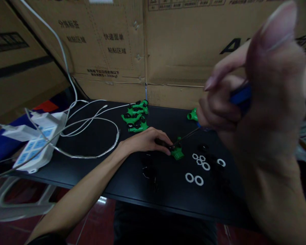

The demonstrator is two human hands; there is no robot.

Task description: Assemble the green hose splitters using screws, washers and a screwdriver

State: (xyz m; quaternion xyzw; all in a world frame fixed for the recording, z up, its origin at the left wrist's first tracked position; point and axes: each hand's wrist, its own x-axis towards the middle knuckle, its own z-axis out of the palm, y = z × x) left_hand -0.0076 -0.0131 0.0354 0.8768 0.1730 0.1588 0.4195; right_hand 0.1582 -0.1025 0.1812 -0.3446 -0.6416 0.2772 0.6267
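Note:
My left hand (153, 139) reaches in from the left, fingers closed on a green plastic hose splitter (178, 153) on the dark table. My right hand (267, 92) looms large and close to the camera on the right. It is wrapped round the blue handle of a screwdriver (241, 97), whose thin shaft slopes down to the left. The tip meets the splitter beside my left fingertips; exactly where it touches is hard to make out. White ring washers (199, 180) lie to the right of the splitter.
Several green splitters (135, 117) with black parts are grouped at the back, and another green piece (192, 115) lies behind my right hand. Small black parts (150, 173) rest near the front. A white power strip (42, 143) with cables is at left. Cardboard (112, 44) stands behind.

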